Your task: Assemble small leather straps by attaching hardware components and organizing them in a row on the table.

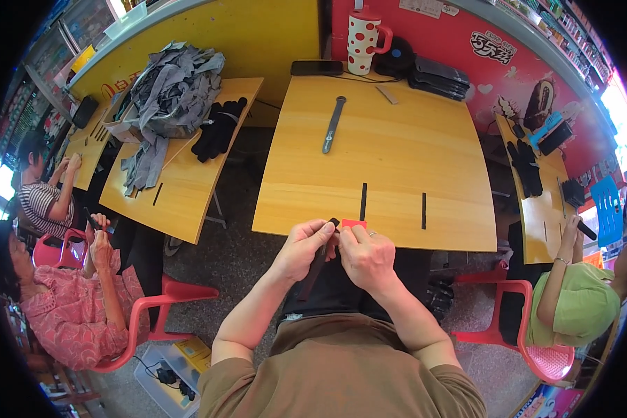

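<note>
Over the near edge of the table, my left hand (305, 249) is closed round the top of a black strap (313, 273), whose dark length hangs toward my lap. Close beside it, my right hand (367, 256) is pinched shut, with a small red piece (354, 223) showing at its fingertips. The fingers of both hands nearly meet at the strap's upper end, and they hide the contact there. Just beyond the right hand a narrow black strip (364, 200) lies on the wooden table (397, 153). A second black strip (424, 211) lies to its right.
A grey strap (333, 125) lies farther back. Along the back stand a dotted tumbler (361, 45), a phone (317, 67) and stacked dark pieces (439, 76). To the left, a side table carries grey cloth strips (174, 87) and black gloves (219, 129). People sit working on both sides.
</note>
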Available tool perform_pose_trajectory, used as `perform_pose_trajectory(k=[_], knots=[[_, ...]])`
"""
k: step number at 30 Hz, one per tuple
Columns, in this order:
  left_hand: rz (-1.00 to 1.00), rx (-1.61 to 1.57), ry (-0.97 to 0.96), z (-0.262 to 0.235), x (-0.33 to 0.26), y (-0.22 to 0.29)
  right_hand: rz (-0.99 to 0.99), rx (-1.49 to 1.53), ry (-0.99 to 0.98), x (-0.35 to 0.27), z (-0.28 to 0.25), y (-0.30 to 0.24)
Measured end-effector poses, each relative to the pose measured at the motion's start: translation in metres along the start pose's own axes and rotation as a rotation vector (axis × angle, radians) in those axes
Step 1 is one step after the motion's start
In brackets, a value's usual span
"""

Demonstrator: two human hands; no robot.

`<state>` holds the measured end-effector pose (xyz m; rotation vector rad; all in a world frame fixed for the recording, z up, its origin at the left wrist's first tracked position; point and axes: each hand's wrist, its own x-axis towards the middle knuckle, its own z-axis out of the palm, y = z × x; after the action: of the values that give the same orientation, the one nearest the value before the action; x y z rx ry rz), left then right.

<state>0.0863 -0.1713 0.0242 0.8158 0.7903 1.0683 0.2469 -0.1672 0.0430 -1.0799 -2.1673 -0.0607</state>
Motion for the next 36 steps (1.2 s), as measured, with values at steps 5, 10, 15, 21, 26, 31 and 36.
perform_pose_trajectory(k=[5, 10, 15, 21, 26, 31, 36], knots=[[0.079, -0.162, 0.144, 0.006, 0.012, 0.000, -0.010, -0.090, 0.057, -0.001, 0.023, -0.007], [0.165, -0.201, 0.245, -0.007, 0.018, 0.008, 0.033, 0.147, 0.090, -0.003, 0.028, -0.015], [0.102, -0.152, 0.116, -0.008, 0.010, 0.017, 0.215, 0.521, 0.014, 0.007, 0.009, 0.018], [0.127, -0.063, 0.067, -0.003, 0.006, 0.014, -0.201, 0.393, 0.018, 0.030, 0.005, 0.015], [0.128, -0.060, 0.352, -0.026, 0.014, 0.021, -0.535, 0.230, 0.095, 0.011, 0.011, -0.017], [0.298, -0.527, 0.681, -0.164, 0.004, 0.074, -0.562, 0.458, 0.026, 0.000, -0.037, -0.032], [0.484, -0.374, 0.762, -0.203, -0.020, 0.102, -0.269, 0.708, 0.078, 0.042, -0.058, 0.000]])
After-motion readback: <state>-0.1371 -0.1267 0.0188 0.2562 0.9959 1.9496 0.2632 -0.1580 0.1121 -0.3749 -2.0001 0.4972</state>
